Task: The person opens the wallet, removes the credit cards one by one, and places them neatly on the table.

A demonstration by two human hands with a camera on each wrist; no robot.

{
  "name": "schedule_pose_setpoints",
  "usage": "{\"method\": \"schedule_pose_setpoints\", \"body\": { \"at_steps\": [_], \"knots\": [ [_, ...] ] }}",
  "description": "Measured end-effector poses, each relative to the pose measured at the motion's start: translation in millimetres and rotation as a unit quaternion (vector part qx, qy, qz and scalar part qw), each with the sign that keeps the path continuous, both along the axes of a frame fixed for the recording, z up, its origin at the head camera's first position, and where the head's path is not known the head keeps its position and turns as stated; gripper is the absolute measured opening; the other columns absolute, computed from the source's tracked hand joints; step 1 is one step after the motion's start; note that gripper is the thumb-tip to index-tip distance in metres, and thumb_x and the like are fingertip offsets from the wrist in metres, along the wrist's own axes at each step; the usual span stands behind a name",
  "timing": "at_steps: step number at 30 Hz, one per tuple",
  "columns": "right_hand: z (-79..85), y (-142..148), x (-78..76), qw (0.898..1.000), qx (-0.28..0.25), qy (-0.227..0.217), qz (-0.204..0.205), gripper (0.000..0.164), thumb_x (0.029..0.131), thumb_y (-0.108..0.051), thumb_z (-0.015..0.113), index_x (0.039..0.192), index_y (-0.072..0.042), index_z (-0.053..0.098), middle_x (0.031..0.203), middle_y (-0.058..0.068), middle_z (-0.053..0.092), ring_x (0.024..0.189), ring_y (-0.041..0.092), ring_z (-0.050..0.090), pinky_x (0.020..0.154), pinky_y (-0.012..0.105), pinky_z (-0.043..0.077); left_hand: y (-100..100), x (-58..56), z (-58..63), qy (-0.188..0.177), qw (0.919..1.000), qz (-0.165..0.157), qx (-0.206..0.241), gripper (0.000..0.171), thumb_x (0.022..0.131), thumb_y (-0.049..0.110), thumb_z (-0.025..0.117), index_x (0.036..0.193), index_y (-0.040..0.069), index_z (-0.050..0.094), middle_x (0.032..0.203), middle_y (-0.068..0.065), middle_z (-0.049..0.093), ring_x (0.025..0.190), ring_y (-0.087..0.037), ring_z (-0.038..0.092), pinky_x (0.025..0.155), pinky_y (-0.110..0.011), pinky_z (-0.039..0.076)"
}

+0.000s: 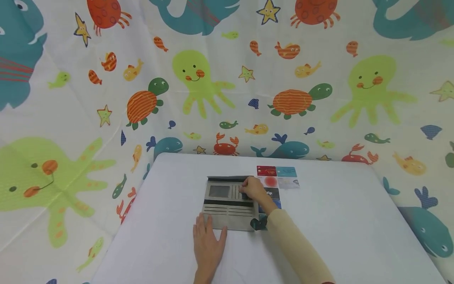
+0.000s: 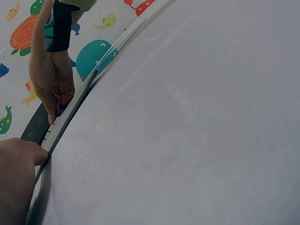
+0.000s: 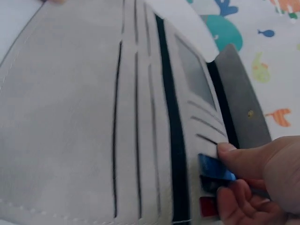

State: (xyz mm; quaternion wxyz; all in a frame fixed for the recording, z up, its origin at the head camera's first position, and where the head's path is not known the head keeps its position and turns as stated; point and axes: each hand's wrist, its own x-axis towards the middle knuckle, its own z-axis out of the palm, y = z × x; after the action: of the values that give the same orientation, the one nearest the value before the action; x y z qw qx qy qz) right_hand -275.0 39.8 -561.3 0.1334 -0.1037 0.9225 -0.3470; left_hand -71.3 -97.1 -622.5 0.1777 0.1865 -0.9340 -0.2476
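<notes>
A grey wallet [image 1: 228, 221] lies unfolded, showing a window pocket [image 1: 219, 191] and rows of card slots. My right hand [image 1: 253, 188] is over its upper right slots. There the thumb and fingers pinch a dark blue card [image 3: 213, 166], mostly hidden by the fingers. A bit of dark red [image 3: 207, 206] shows beside it; its kind is unclear. My left hand [image 1: 208, 242] is spread, its fingertips resting on the wallet's lower left edge. In the left wrist view, the left thumb [image 2: 35, 152] touches the wallet's edge.
Right of the wallet lie several cards: a red VIP card [image 1: 266, 170], a teal card [image 1: 286, 171], a pale card with a red circle [image 1: 271, 181], a grey-white card [image 1: 289, 183] and a black card [image 1: 272, 193]. A patterned sea-animal cloth [image 1: 227, 86] hangs behind the white table [image 1: 340, 221].
</notes>
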Motion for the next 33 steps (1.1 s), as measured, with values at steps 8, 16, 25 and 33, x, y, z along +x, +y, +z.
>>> {"method": "schedule_pose_setpoints", "body": {
  "at_steps": [8,16,25,33],
  "knots": [
    [1.6,2,-7.9,1.0,0.004,-0.002,0.017,0.011,0.093,-0.011,0.069,0.101,-0.004,0.068,0.094,0.009,0.068,0.076,0.018,0.063,0.067,0.029,0.058,0,-2.5,4.2,-0.008,1.0,-0.002,0.005,0.073,0.09,0.046,0.069,0.142,-0.001,0.052,0.16,-0.023,0.034,0.151,-0.039,0.029,0.125,-0.053,0.021],
    [9.5,1,-8.7,1.0,0.006,-0.027,0.011,0.016,0.095,-0.009,0.063,0.104,0.0,0.072,0.095,0.012,0.07,0.069,0.017,0.065,0.064,0.028,0.059,1,-3.9,2.5,-0.006,1.0,0.001,0.0,0.074,0.089,0.047,0.07,0.142,-0.001,0.052,0.16,-0.023,0.034,0.151,-0.039,0.029,0.125,-0.054,0.022],
    [8.4,7,-13.4,0.999,0.013,-0.039,-0.001,0.015,0.093,-0.009,0.064,0.102,-0.001,0.071,0.096,0.012,0.07,0.08,0.021,0.066,0.07,0.03,0.059,4,-3.6,-0.6,0.001,0.9999,0.007,-0.012,0.074,0.088,0.047,0.071,0.141,-0.001,0.053,0.158,-0.023,0.036,0.149,-0.04,0.032,0.122,-0.055,0.026],
    [12.8,22,-17.3,0.998,0.03,-0.048,-0.004,0.019,0.093,-0.011,0.063,0.107,0.001,0.069,0.104,0.015,0.07,0.087,0.026,0.065,0.083,0.039,0.061,3,-2.6,-1.3,-0.007,0.9999,0.007,-0.014,0.074,0.089,0.049,0.069,0.141,-0.001,0.053,0.159,-0.023,0.035,0.15,-0.039,0.031,0.123,-0.055,0.024]
  ]
}}
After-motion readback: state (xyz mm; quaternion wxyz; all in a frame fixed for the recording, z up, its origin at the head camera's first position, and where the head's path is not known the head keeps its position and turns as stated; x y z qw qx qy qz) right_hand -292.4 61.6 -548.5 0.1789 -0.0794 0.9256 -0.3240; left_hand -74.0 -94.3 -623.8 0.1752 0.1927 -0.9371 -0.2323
